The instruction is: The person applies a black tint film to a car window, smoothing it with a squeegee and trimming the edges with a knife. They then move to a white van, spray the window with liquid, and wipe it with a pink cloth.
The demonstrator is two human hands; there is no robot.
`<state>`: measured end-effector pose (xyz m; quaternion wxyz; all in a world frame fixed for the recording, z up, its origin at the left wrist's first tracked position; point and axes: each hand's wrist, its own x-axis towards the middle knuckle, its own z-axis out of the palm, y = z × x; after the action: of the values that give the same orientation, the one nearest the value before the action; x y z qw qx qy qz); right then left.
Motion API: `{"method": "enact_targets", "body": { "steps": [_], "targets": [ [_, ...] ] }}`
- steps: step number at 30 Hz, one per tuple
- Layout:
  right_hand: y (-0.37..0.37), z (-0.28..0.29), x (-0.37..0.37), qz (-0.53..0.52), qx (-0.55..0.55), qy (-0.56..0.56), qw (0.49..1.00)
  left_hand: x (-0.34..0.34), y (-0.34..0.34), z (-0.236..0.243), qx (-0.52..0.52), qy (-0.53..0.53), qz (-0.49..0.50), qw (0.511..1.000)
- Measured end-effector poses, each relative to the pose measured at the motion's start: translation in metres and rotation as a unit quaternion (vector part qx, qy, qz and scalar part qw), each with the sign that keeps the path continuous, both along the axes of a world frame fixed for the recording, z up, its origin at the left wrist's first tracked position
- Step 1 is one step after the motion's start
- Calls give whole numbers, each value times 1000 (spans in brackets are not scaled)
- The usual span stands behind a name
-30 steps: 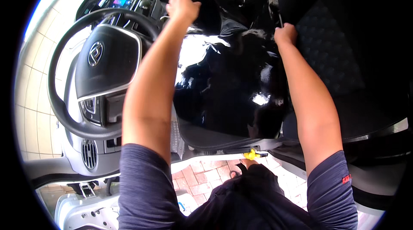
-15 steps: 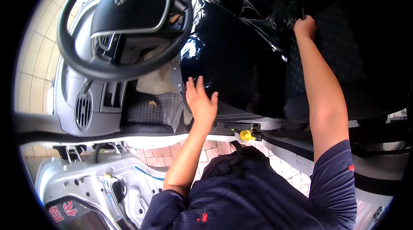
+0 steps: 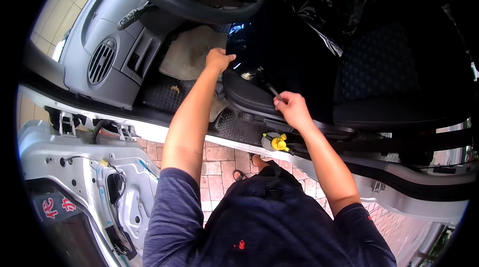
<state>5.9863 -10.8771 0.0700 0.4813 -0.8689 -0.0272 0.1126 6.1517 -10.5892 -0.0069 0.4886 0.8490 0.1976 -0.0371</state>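
Observation:
A sheet of glossy black film point(image 3: 289, 60) lies over the driver's seat, its far part crumpled and shiny. My left hand point(image 3: 218, 60) is closed at the film's left edge, fingers curled and thumb pointing right. In my right hand point(image 3: 293, 109) is a slim grey tool point(image 3: 273, 91), gripped between thumb and fingers. Its tip points away toward the film's near edge, and its exact kind cannot be made out. The near edge of the black seat cushion point(image 3: 249, 90) shows uncovered between both hands.
The steering wheel point(image 3: 199, 12) juts over the far left. A yellow-topped bottle-like object point(image 3: 278, 141) stands by the door sill. At the lower left is a stripped door panel point(image 3: 134, 197) with exposed wires. A beige mat point(image 3: 187, 52) lies in the footwell.
My right hand has come from the far right of the seat to its near edge, still with the slim tool. My left hand has gone from spread on the film to closed at its edge.

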Motion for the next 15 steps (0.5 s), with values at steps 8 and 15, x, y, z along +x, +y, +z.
{"method": "enact_targets", "body": {
  "steps": [8,15],
  "targets": [
    [65,-2,-10,66,-160,-283,943,37,-36,97,-286,70,-77,953],
    [86,-26,33,22,-353,-302,885,63,-67,126,-418,64,-75,903]
  ]
}}
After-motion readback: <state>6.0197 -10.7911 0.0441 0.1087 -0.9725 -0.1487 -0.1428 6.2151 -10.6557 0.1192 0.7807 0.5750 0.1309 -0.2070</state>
